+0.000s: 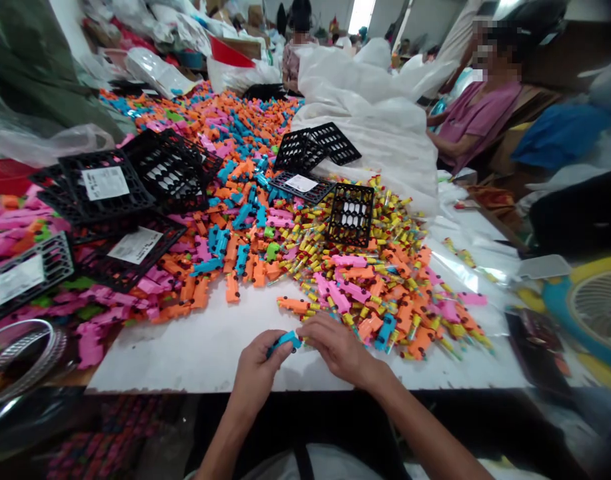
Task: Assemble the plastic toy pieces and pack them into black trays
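Note:
My left hand (pixel 258 363) is closed around a small blue toy car (pixel 288 341), held just above the white tabletop (pixel 195 363). My right hand (pixel 338 347) meets the car's right end, thumb and fingers pinched together. Whatever lies between those fingertips is too small or hidden to make out. Just beyond the hands, an orange toy car (pixel 294 305) lies at the edge of a mixed heap. That heap holds pink, orange and blue toy cars and many thin yellow tubes (pixel 305 253) with red or clear ends.
Black lattice trays (pixel 158 170) with white labels lie piled on toy cars at left. Another black tray (pixel 352 215) rests on the yellow tubes. White plastic sheeting (pixel 365 120) rises behind. A fan (pixel 598 300) stands at right. A person in a pink top (pixel 485 120) sits beyond.

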